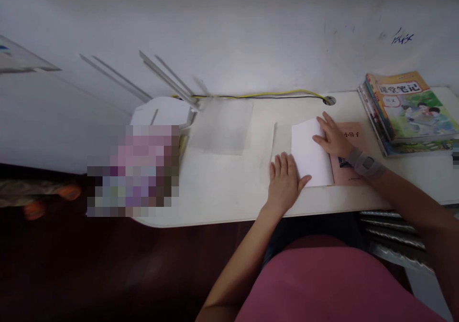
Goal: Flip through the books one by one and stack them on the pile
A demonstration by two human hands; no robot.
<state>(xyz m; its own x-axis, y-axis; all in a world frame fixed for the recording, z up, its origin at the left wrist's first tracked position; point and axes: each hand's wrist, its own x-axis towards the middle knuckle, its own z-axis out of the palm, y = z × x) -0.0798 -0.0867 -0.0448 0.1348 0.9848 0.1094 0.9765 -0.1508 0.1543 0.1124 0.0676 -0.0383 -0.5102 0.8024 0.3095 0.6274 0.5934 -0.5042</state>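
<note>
A thin book with a pink cover (pixel 347 174) lies on the desk, with a blank white sheet or inner cover (pixel 310 155) spread out to its left. Clear plastic (pixel 281 138) sticks out past the white sheet's left edge. My left hand (pixel 286 183) rests flat over the plastic and the sheet's lower left corner, thumb apart from the fingers. On the right side of the sheet, by the pink cover, lies my right hand (pixel 332 138), its fingers spread. Neither hand grips anything that I can see.
A stack of colourful books (pixel 412 107) stands at the right. Another clear plastic sheet (pixel 222 126) lies left of centre. A yellow cable (pixel 265 94) runs along the wall into a desk hole (pixel 329 101). A pixelated pinkish patch (pixel 143 164) covers the desk's left end.
</note>
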